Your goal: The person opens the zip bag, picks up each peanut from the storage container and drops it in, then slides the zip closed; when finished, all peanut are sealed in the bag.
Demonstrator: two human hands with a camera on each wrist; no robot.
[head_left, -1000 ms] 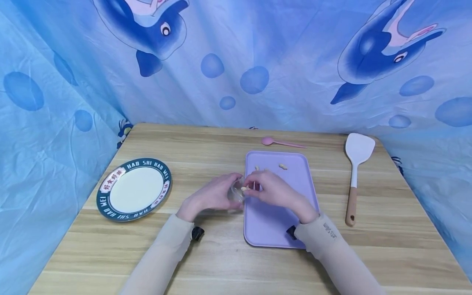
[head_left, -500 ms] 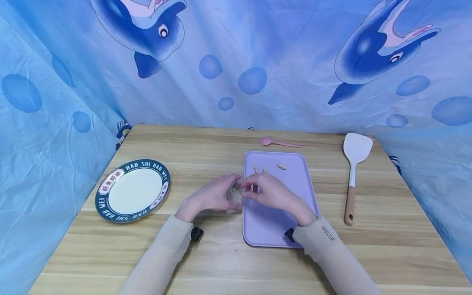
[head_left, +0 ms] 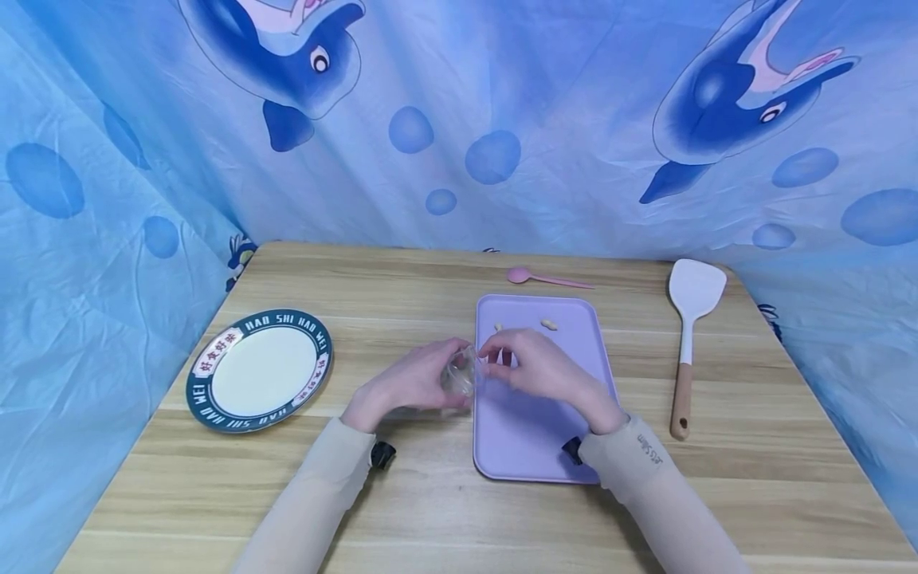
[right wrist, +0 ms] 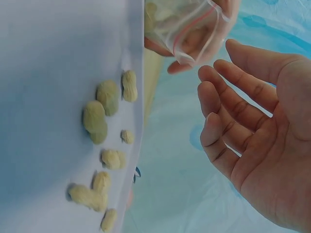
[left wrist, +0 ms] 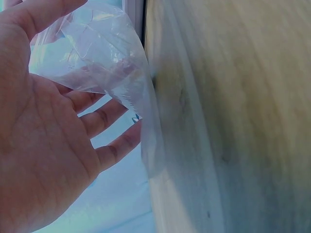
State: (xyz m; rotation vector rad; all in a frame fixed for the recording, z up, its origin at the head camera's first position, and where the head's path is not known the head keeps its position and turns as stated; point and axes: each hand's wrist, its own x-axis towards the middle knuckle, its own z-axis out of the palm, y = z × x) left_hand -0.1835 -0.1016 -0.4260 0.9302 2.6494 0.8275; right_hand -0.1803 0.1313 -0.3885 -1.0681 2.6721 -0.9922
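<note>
My left hand holds a clear zip bag upright at the left edge of a lilac tray. In the left wrist view the bag hangs by the thumb and fingers. The right wrist view shows its red zip line, and a yellowish piece is partly visible inside. Just right of the bag's mouth is my right hand, over the tray. Its fingers bend loosely with nothing between them. Several unshelled peanuts lie on the tray; from the head, my right hand hides most of them.
A white plate with a dark green rim lies to the left. Behind the tray is a pink spoon. At the right lies a white spatula with a wooden handle. A blue dolphin-print curtain surrounds the table.
A second ago my right hand pinched a peanut at the bag's mouth. Its fingers then reached the opening, and now they have drawn back slightly right without it. The left hand stayed put.
</note>
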